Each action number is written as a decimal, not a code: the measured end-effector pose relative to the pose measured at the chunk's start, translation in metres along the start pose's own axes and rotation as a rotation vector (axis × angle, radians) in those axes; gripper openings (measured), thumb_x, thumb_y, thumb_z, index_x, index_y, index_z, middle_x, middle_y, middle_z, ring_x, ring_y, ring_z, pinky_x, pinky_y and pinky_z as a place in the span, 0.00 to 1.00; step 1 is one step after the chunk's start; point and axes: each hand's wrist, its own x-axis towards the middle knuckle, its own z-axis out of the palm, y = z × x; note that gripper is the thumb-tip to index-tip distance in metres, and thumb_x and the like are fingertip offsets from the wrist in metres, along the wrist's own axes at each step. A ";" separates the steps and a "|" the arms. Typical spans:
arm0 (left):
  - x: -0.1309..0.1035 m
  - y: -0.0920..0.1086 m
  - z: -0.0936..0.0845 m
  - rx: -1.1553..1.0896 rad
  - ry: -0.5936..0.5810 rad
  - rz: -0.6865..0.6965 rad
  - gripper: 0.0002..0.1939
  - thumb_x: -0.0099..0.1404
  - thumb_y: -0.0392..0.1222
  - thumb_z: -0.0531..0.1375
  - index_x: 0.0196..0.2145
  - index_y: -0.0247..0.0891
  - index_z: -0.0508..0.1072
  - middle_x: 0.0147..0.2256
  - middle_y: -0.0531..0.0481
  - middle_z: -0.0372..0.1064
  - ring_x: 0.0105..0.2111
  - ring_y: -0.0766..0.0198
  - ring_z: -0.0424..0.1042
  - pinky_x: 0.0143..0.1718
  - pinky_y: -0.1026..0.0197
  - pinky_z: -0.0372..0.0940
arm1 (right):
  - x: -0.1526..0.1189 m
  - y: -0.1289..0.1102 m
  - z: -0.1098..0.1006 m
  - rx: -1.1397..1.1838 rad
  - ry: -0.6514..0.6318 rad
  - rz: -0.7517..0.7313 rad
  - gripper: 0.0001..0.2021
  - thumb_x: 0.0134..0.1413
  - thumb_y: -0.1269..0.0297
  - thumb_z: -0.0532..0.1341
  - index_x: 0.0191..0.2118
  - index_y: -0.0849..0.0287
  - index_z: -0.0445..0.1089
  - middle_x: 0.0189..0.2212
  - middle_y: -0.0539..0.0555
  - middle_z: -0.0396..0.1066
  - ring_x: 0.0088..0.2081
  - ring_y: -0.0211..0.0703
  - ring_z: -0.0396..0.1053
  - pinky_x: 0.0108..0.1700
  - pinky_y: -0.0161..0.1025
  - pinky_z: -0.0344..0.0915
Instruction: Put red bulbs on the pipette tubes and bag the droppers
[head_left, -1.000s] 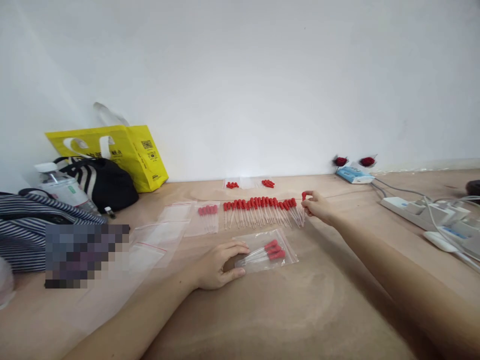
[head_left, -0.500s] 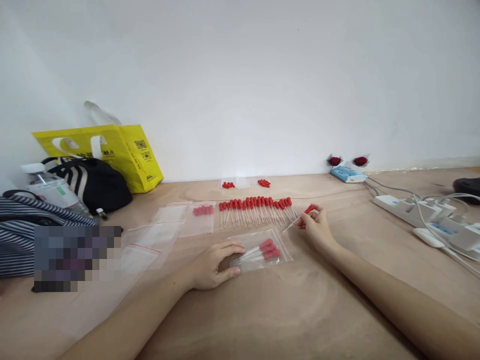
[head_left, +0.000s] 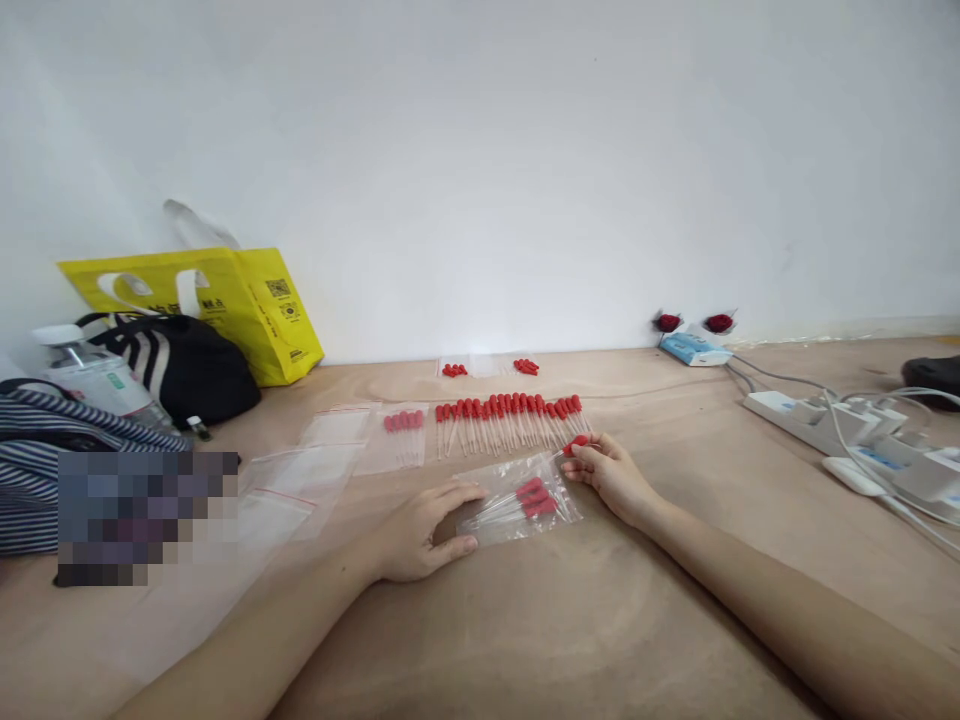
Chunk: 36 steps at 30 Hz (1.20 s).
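A clear zip bag (head_left: pixel 495 535) lies flat in front of me with several red-bulbed droppers (head_left: pixel 534 493) inside. At its left end, my left hand (head_left: pixel 431 530) grips the bag between the fingers and thumb. My right hand (head_left: pixel 611 478) pinches one dropper (head_left: pixel 575 445) by its red bulb at the bag's right edge. Its glass tube points left towards the bag's opening and is hard to make out. Behind the bag runs a row of loose droppers (head_left: pixel 510 420). Left of that row sits another filled bag (head_left: pixel 405 435).
Flat plastic bags (head_left: pixel 285 500) overlap on the left. Small bags of red bulbs (head_left: pixel 527 367) lie by the wall. A yellow tote (head_left: pixel 281 320), a black bag (head_left: pixel 202 370) and a bottle (head_left: pixel 109 385) stand at left. A power strip (head_left: pixel 840 425) with cables is at right.
My right hand has moved left with the dropper, from beside the row to the zip bag's right edge. My left hand stays on the bag.
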 end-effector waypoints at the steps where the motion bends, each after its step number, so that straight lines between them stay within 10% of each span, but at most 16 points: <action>1: 0.000 0.000 0.000 -0.005 0.001 0.001 0.23 0.60 0.45 0.54 0.53 0.42 0.58 0.53 0.47 0.59 0.53 0.55 0.57 0.53 0.50 0.54 | 0.000 -0.001 -0.001 -0.051 -0.033 0.001 0.12 0.39 0.62 0.62 0.30 0.57 0.58 0.23 0.47 0.65 0.20 0.33 0.64 0.25 0.34 0.63; 5: 0.000 0.002 0.000 -0.005 0.012 -0.008 0.23 0.60 0.46 0.54 0.53 0.42 0.58 0.53 0.46 0.59 0.53 0.55 0.57 0.53 0.50 0.54 | 0.000 -0.006 -0.005 -0.299 -0.247 0.009 0.13 0.36 0.58 0.65 0.27 0.61 0.64 0.18 0.45 0.63 0.17 0.29 0.57 0.20 0.30 0.54; 12: 0.001 0.002 0.000 0.004 0.012 0.012 0.23 0.61 0.46 0.54 0.53 0.42 0.58 0.53 0.47 0.59 0.53 0.56 0.57 0.54 0.51 0.53 | 0.004 -0.010 0.001 -0.360 -0.562 -0.025 0.19 0.39 0.49 0.61 0.30 0.62 0.71 0.28 0.52 0.71 0.32 0.40 0.68 0.40 0.39 0.62; 17: 0.001 0.002 0.000 0.030 -0.001 -0.007 0.23 0.61 0.46 0.53 0.53 0.41 0.57 0.53 0.46 0.59 0.53 0.56 0.57 0.53 0.51 0.53 | 0.012 -0.005 -0.001 -0.584 -0.590 -0.044 0.21 0.44 0.46 0.56 0.22 0.63 0.68 0.17 0.47 0.64 0.20 0.32 0.58 0.24 0.32 0.56; 22: 0.001 0.002 0.000 0.032 -0.011 -0.004 0.23 0.61 0.46 0.54 0.53 0.41 0.57 0.53 0.46 0.59 0.53 0.56 0.57 0.53 0.51 0.53 | 0.013 -0.001 -0.004 -0.759 -0.443 -0.157 0.21 0.46 0.51 0.55 0.13 0.60 0.57 0.11 0.44 0.52 0.16 0.29 0.49 0.19 0.31 0.46; 29: 0.001 0.001 0.000 0.004 -0.020 0.026 0.21 0.61 0.43 0.53 0.52 0.40 0.60 0.53 0.45 0.59 0.53 0.56 0.57 0.53 0.51 0.54 | 0.055 -0.016 -0.025 -0.905 0.263 -0.138 0.11 0.44 0.63 0.57 0.35 0.62 0.65 0.28 0.53 0.68 0.27 0.36 0.64 0.28 0.31 0.59; 36: 0.001 0.002 -0.001 -0.022 -0.035 0.023 0.21 0.61 0.43 0.53 0.52 0.41 0.61 0.53 0.45 0.58 0.53 0.56 0.58 0.53 0.51 0.54 | 0.097 -0.026 -0.027 -1.005 0.359 0.020 0.19 0.32 0.66 0.64 0.36 0.66 0.68 0.29 0.60 0.70 0.31 0.47 0.68 0.26 0.34 0.58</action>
